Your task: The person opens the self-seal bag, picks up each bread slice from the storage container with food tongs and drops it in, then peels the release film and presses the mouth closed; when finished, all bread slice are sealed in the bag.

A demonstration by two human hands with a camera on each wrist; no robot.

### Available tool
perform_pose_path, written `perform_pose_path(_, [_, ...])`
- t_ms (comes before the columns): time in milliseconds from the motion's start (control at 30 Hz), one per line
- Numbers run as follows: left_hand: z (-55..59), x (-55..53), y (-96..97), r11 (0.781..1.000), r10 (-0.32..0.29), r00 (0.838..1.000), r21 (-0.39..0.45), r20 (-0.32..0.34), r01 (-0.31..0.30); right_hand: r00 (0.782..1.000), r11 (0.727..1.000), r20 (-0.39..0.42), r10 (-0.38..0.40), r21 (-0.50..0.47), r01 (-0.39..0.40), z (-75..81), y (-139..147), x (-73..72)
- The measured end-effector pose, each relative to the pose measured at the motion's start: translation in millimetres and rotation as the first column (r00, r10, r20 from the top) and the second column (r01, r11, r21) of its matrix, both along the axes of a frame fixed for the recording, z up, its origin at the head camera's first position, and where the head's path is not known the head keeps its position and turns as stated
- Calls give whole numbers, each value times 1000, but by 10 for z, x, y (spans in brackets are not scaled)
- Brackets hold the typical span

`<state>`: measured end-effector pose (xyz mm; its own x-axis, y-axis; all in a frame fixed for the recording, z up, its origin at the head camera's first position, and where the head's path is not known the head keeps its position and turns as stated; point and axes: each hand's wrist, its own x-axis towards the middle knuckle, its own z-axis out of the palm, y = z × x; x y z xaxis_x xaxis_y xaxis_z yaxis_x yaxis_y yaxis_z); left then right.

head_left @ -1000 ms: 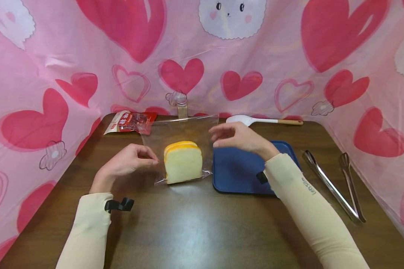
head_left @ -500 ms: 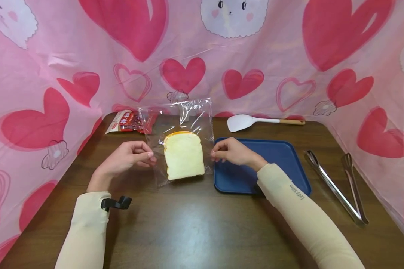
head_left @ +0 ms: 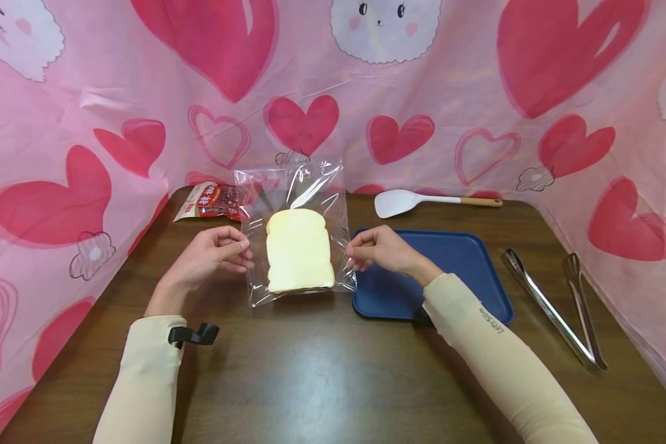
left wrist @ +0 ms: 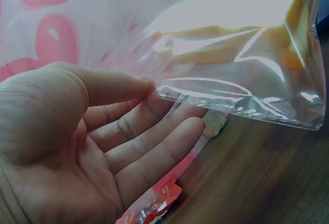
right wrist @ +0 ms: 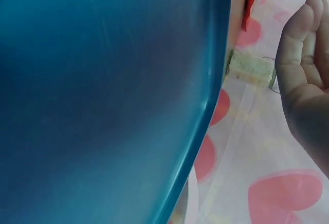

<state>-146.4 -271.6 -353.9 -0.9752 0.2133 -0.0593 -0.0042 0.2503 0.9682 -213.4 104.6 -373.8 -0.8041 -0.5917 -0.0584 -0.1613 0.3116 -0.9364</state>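
Note:
A clear plastic bag [head_left: 314, 190] is held up between the two hands, and pale sliced bread [head_left: 300, 251] with an orange crust sits inside it. My left hand [head_left: 213, 254] pinches the bag's left edge between thumb and index finger. In the left wrist view, the other fingers of the left hand [left wrist: 67, 124] spread below the bag's sealed seam. The right hand [head_left: 385, 250] pinches the opposite edge, in front of the blue tray [head_left: 449, 265]. At the border of the right wrist view the right hand [right wrist: 306, 75] shows only in part.
A red snack packet [head_left: 213, 202] lies at the back left of the wooden table [head_left: 288, 376]. A white spatula [head_left: 402, 200] with a wooden handle lies behind the tray. Metal tongs [head_left: 552, 314] lie to its right. The right wrist view shows a small glass jar [right wrist: 251, 67].
The right hand has come down and taken the bag's right edge. The bag has tipped upright, with the bread's flat face turned towards the head camera.

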Motion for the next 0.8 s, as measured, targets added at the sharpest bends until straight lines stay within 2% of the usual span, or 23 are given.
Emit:
perform_pose_path(100, [-22, -21, 7, 1000, 11, 1000, 11, 4, -11, 998, 1000, 53, -17, 11, 16, -12, -18, 21])
perform_pose_path(267, [-60, -67, 14, 998, 63, 997, 19, 31, -64, 992, 999, 120, -37, 43, 32, -53, -86, 54])
perform_pose_path(467, [-107, -142, 22, 989, 117, 988, -97, 99, -108, 985, 997, 167, -49, 72, 37, -106, -164, 93])
perform_pose_path(567, [-131, -185, 11, 984, 123, 983, -148, 136, -103, 983, 996, 181, -38, 91, 21, -134, -197, 107])
perform_pose_path(800, [-210, -246, -3, 984, 93, 974, -170, 205, -58, 983, 986, 181, -22, 168, -8, -164, -280, 131])
